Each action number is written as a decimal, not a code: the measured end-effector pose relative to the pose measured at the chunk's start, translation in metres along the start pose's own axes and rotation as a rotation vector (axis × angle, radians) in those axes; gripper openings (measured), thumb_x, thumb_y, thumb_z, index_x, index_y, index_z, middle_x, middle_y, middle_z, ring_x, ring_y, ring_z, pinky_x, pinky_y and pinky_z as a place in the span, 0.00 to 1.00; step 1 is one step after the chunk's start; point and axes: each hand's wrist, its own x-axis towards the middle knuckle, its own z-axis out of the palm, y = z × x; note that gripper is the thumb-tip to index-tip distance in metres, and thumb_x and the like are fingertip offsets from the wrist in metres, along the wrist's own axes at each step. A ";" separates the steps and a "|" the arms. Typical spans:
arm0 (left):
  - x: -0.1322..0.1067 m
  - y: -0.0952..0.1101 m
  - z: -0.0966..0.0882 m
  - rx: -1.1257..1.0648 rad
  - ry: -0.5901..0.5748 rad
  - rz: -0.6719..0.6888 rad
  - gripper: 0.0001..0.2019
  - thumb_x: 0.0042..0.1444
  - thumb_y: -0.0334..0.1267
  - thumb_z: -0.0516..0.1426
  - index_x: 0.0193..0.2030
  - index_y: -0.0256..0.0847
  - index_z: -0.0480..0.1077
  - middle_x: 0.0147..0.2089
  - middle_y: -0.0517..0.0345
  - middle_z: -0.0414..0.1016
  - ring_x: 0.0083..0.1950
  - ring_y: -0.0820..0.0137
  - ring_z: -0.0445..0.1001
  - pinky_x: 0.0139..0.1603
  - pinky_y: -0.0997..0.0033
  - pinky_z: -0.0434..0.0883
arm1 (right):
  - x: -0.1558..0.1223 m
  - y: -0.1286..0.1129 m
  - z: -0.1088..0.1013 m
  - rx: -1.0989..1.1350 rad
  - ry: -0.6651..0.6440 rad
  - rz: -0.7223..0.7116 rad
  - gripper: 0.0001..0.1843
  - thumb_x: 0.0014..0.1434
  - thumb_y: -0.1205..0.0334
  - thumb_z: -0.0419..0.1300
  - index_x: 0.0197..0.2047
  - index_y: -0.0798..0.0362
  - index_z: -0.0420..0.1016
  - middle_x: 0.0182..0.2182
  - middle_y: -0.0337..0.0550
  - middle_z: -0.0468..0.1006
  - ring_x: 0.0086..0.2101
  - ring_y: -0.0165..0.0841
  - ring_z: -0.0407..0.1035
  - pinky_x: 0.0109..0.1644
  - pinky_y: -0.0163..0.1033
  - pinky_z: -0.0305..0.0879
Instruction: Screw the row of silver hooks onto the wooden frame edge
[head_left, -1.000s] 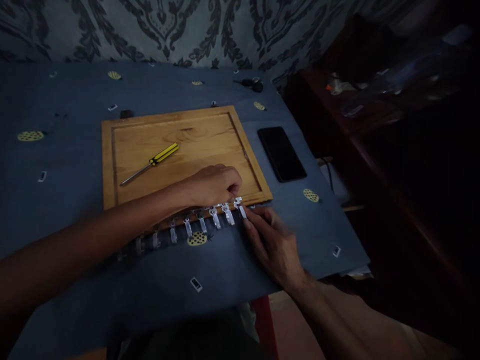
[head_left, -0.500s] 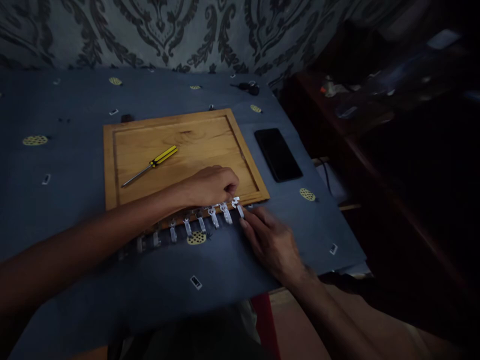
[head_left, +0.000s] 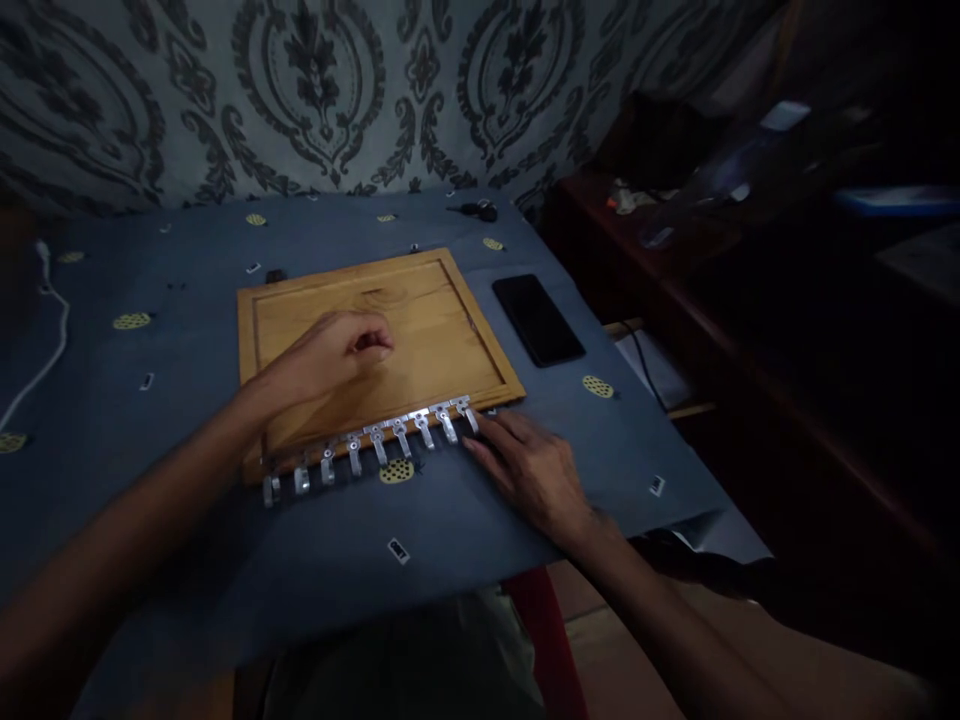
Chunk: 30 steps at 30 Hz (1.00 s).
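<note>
A framed wooden board (head_left: 420, 300) lies flat on the cloth. Along its near edge runs a metal hook rail (head_left: 377, 440), several silvery hooks hanging past the wood. At the rail's right end, my right hand (head_left: 536, 475) is closed with thumb and fingertips on the last hook. My left hand (head_left: 334, 345) is above the left-middle part of the board, its fingers curled. Whatever it may hold is hidden inside the curled fingers. The yellow and black screwdriver that lay there earlier does not show now.
A black phone (head_left: 538, 320) lies right of the board. Keys (head_left: 478, 210) rest near the back of the blue tablecloth (head_left: 480, 540). A white cable (head_left: 56, 340) curves at far left. Behind is a patterned curtain (head_left: 420, 80); dark furniture (head_left: 675, 270) borders the right side.
My left hand has moved from the rail's right end leftward and back over the board, where the screwdriver lay. My right hand stays at the rail. The camera view has shifted.
</note>
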 end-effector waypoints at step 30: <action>-0.084 -0.022 -0.017 -0.162 0.343 -0.355 0.11 0.55 0.48 0.60 0.35 0.42 0.72 0.30 0.62 0.74 0.35 0.69 0.71 0.40 0.70 0.68 | 0.002 0.001 0.005 -0.032 0.056 -0.025 0.20 0.76 0.54 0.50 0.52 0.50 0.82 0.32 0.44 0.82 0.33 0.35 0.77 0.33 0.37 0.64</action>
